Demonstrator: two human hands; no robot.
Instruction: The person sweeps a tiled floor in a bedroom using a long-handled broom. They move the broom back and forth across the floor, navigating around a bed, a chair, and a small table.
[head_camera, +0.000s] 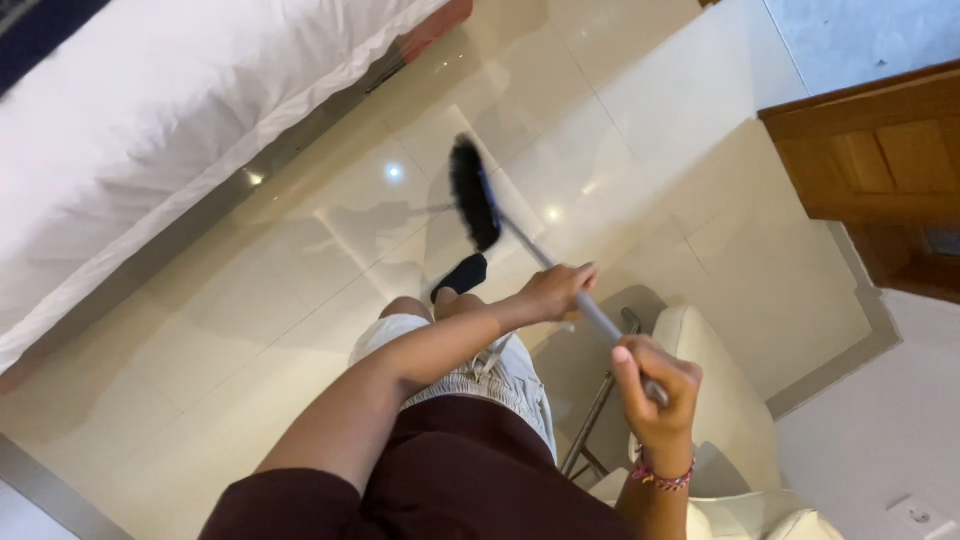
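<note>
A broom (478, 196) with a dark bristle head rests on the glossy cream tile floor (250, 330), its head on the open tiles between the bed's edge and the person's black-socked foot (462, 275). Its grey metal handle (590, 310) slants from the head back up to both hands. The left hand (556, 291) grips the handle lower down, fingers (578, 276) curled shut round the shaft with the knuckles upward and the forearm stretched out across the body over the pale shorts (470, 372). The right hand (655, 388) holds the handle's upper end, its fingers (672, 372) wrapped tight about it and the thumb lying up along the near side; the wrist is bent upright and wears a red and pink braided bracelet (660, 478). Just beside the right hand stands a cream cushioned chair (725, 400) on a thin metal frame. A bed with a white sheet (150, 130) runs along the far left of the floor, well apart from the hands. A brown wooden cabinet (880, 160) stands at the floor's right edge against the white wall.
</note>
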